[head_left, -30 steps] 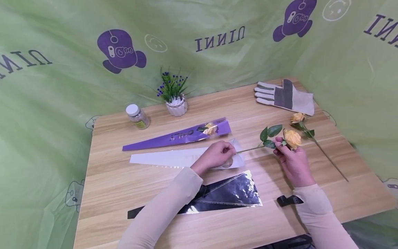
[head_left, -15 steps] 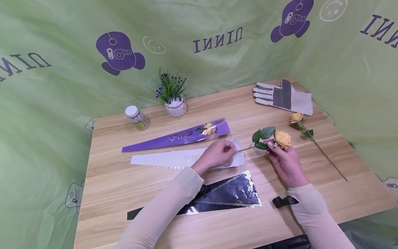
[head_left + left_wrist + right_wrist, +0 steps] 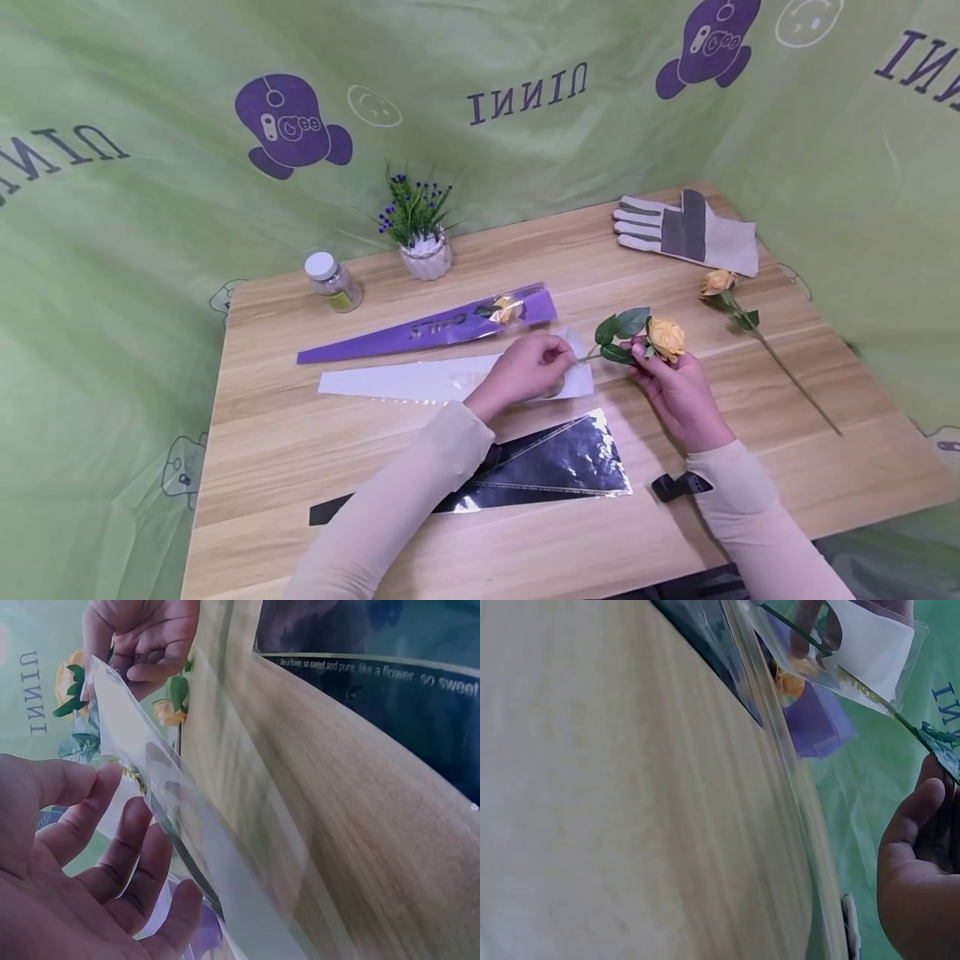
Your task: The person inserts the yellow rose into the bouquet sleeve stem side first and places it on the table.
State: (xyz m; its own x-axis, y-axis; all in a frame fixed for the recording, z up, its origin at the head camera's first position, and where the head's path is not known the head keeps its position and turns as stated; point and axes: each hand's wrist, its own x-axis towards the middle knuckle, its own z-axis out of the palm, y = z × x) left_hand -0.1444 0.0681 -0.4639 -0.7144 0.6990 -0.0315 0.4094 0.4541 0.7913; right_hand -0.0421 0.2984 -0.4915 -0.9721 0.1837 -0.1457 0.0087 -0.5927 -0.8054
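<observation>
My right hand [image 3: 678, 398] grips an orange-yellow rose [image 3: 666, 338] by its stem, just below the bloom. The green stem [image 3: 904, 724] runs leftward into the mouth of a white flower sleeve [image 3: 397, 381] with a clear film front. At that mouth my left hand [image 3: 525, 371] pinches the sleeve's edge between thumb and forefinger; its other fingers [image 3: 154, 862] are spread along the film in the left wrist view. In the right wrist view the stem's lower part shows through the clear film [image 3: 915, 671]. The leaves [image 3: 618, 329] remain outside the sleeve.
Behind lies a purple sleeve [image 3: 390, 340] holding a rose; in front, a black sleeve [image 3: 555, 467], partly under my left forearm. Another rose [image 3: 717, 283] lies at right, below a work glove [image 3: 690, 229]. A lidded jar [image 3: 333, 283] and potted plant [image 3: 426, 254] stand at the back.
My right hand has moved left with the rose, and the visible length of stem between the leaves and sleeve has shortened. The left hand stays at the sleeve's mouth.
</observation>
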